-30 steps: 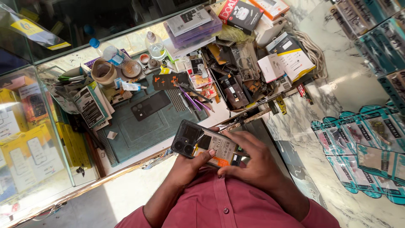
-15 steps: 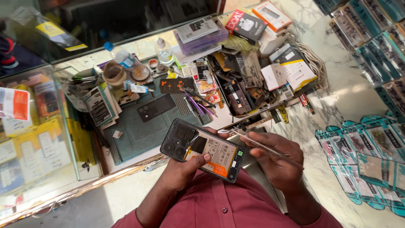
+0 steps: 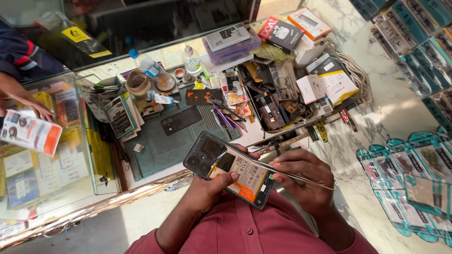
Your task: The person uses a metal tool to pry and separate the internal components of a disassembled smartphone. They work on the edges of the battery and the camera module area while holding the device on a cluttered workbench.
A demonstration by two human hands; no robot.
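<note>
- Left hand point(image 3: 207, 190) grips the opened phone point(image 3: 229, 169) above the lap, thumb across its battery.
- Right hand point(image 3: 301, 174) pinches tweezers point(image 3: 282, 170) — a slip could puncture that battery.

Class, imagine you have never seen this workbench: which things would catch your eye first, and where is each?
At bottom centre, the left hand holds an opened phone, its back off and battery showing, while the right hand lays thin tweezers across it. Behind lies a green mat bearing a dark phone cover, ringed by cluttered boxes and parts. At far left, another person's hand is by a white-and-orange packet on the glass counter.
</note>
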